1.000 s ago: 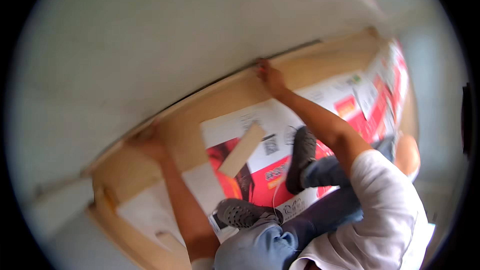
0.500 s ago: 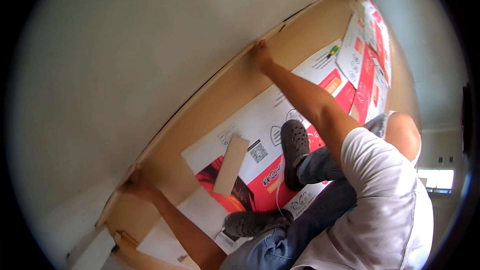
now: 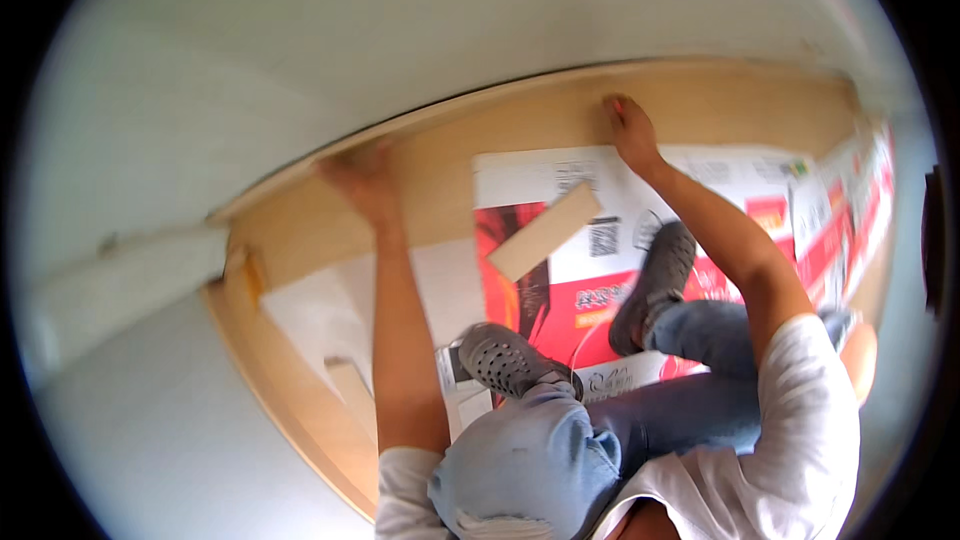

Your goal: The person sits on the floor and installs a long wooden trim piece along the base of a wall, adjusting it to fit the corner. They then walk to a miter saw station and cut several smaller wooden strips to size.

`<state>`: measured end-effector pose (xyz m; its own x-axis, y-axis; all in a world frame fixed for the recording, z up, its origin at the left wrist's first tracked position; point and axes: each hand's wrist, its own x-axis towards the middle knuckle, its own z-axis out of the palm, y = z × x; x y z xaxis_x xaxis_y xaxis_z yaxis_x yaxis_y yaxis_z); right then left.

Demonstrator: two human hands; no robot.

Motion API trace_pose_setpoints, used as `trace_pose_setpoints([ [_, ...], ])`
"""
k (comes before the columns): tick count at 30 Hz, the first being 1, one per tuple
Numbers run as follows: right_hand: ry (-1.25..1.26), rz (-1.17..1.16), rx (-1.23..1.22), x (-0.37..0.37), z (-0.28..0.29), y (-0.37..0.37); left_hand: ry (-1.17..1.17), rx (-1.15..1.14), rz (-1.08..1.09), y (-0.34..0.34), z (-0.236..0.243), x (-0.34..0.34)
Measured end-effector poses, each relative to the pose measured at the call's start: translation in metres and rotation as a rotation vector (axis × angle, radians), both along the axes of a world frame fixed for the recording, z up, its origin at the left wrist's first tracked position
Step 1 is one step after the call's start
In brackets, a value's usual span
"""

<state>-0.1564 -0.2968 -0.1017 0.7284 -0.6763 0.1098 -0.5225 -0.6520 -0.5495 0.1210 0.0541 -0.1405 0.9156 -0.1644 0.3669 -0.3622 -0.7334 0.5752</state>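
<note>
A long, pale wooden strip runs along the wall at the far edge of a tan wooden surface. My left hand is at this strip, left of the middle. It is blurred, but its thumb stands apart from the fingers and it seems to hold nothing. Farther right, my right hand is just in front of the strip with its fingers curled in. Whether anything is inside them is hidden. Between my hands and my feet lies printed red and white cardboard, with a small, flat wooden piece on it.
My feet, in grey clogs with holes, rest on the cardboard. White sheeting covers the left part, with another narrow wooden piece there. A raised wooden edge bounds the left side. The pale wall rises beyond the strip.
The view has turned, so the strip now runs more nearly level. My hands have come closer together. The right hand has come off the strip's edge, fingers curled.
</note>
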Motion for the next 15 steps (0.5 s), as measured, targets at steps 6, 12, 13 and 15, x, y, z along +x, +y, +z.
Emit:
trace_pose_setpoints([
  [6,0.272,0.978,-0.14,-0.008,0.067,0.086,0.27,-0.084,-0.149,0.014,0.043,-0.052],
  [12,0.621,1.242,-0.183,-0.027,0.134,0.053,0.024,-0.005,-0.054,0.133,0.073,-0.087],
  [13,0.667,1.18,-0.159,-0.032,0.145,0.041,-0.056,-0.007,0.018,0.157,0.07,-0.086],
  [15,0.781,1.163,-0.234,-0.048,0.166,0.006,-0.092,0.039,0.211,0.198,0.078,-0.074],
])
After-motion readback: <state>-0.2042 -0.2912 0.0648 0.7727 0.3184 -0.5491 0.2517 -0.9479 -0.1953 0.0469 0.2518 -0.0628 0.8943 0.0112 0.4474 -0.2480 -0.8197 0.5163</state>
